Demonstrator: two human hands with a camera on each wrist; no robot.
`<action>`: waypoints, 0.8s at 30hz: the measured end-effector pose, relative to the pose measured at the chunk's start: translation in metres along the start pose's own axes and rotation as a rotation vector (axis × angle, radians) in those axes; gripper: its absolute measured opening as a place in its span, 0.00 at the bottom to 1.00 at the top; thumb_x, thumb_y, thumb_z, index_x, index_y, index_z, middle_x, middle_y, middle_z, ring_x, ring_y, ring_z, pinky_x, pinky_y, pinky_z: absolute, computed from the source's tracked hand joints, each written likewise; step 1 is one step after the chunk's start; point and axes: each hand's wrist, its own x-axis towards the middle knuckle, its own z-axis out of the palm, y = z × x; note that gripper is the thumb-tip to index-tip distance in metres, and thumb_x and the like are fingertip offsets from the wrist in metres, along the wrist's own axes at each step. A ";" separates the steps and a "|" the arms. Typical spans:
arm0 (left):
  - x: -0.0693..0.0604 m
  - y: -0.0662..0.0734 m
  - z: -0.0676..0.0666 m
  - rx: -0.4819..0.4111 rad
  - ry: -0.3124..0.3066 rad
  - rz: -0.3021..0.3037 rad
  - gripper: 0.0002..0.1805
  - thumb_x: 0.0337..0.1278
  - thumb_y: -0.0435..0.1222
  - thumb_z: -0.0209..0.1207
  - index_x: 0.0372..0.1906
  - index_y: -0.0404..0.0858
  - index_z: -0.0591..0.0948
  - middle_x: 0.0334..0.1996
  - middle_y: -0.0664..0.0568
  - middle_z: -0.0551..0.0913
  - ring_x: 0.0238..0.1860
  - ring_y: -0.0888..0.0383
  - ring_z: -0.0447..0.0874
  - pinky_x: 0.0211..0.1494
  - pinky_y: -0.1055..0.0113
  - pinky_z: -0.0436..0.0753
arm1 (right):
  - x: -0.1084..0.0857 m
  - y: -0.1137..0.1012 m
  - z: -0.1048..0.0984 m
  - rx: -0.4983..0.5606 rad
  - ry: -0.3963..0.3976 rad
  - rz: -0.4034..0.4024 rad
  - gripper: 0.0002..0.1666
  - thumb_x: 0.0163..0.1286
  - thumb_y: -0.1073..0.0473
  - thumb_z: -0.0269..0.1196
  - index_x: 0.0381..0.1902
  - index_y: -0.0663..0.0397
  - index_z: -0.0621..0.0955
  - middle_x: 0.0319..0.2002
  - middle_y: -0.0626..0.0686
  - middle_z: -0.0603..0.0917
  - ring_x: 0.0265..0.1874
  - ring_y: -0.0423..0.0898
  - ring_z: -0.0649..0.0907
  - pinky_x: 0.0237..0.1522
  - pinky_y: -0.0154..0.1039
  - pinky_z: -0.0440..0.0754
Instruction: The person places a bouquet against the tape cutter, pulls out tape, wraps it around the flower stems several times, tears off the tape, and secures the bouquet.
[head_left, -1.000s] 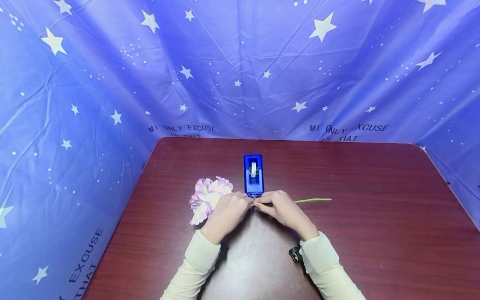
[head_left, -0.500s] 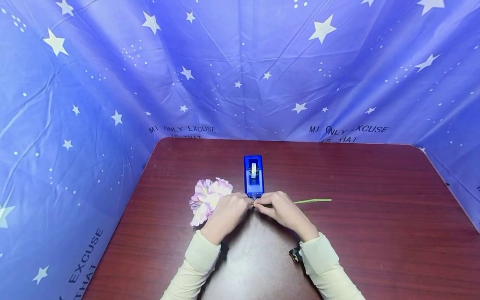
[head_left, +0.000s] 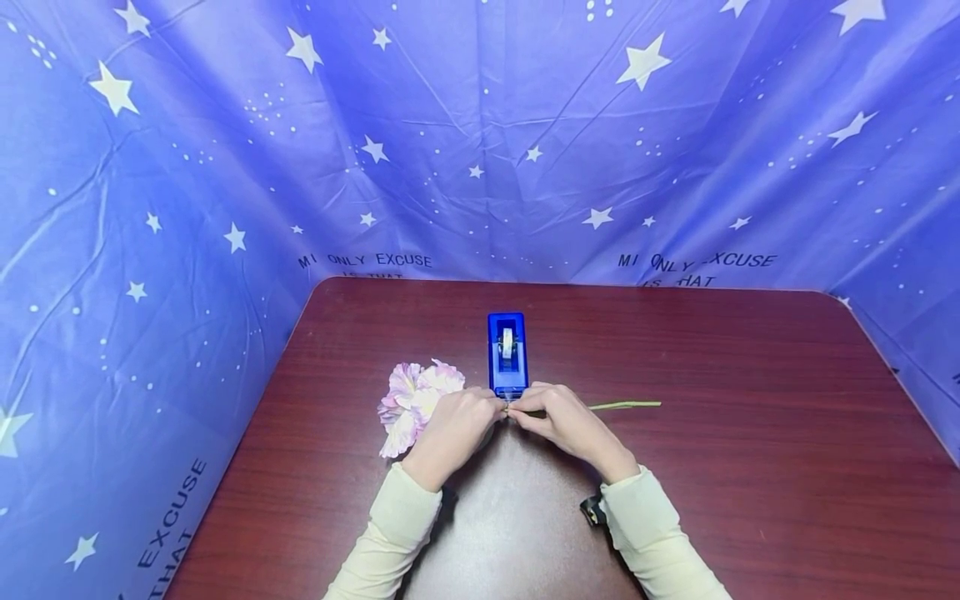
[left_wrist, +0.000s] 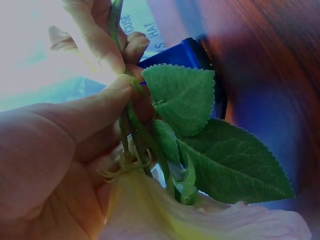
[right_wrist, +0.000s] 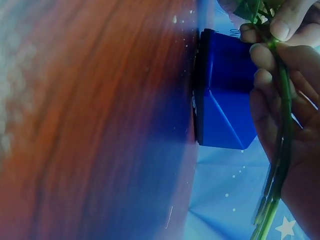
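In the head view, pink-white artificial flowers (head_left: 408, 404) lie left of my left hand (head_left: 459, 429), their green stems (head_left: 626, 405) running right past my right hand (head_left: 566, 423). My left hand (left_wrist: 60, 135) pinches the stems just below the blossom (left_wrist: 160, 210) and green leaves (left_wrist: 225, 155). Thumb and fingers of my right hand (right_wrist: 300, 105) pinch the same stems (right_wrist: 284, 125) right beside the left fingertips. Just beyond both hands stands a blue tape dispenser (head_left: 507, 354) with a roll in it. Whether tape lies between the fingertips, I cannot tell.
The dark red wooden table (head_left: 750, 467) reaches to a blue star-patterned cloth (head_left: 480, 125) hanging behind and at both sides. A small black object (head_left: 592, 510) sits at the right sleeve cuff.
The stem ends at the right have shifted very slightly and the blossoms have tilted a little. Both hands keep their pinch at the same place.
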 end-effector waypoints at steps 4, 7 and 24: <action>0.000 0.001 0.000 0.000 -0.004 0.006 0.03 0.57 0.37 0.66 0.29 0.48 0.85 0.25 0.58 0.84 0.29 0.59 0.84 0.32 0.65 0.81 | -0.001 0.000 0.000 0.009 0.009 -0.009 0.08 0.68 0.64 0.65 0.40 0.53 0.89 0.35 0.43 0.86 0.36 0.35 0.81 0.40 0.32 0.81; 0.000 0.001 0.000 -0.005 -0.010 0.006 0.03 0.58 0.38 0.66 0.30 0.48 0.86 0.25 0.58 0.84 0.29 0.59 0.85 0.33 0.65 0.82 | -0.001 0.001 -0.001 0.012 0.010 -0.014 0.08 0.68 0.64 0.65 0.40 0.53 0.89 0.34 0.43 0.86 0.35 0.35 0.80 0.39 0.31 0.81; -0.001 0.005 -0.005 -0.009 -0.014 0.008 0.05 0.59 0.38 0.66 0.29 0.46 0.84 0.24 0.57 0.83 0.27 0.59 0.84 0.30 0.64 0.82 | -0.003 0.000 -0.005 -0.023 -0.003 -0.037 0.07 0.68 0.60 0.66 0.40 0.47 0.90 0.32 0.40 0.81 0.36 0.34 0.77 0.38 0.30 0.77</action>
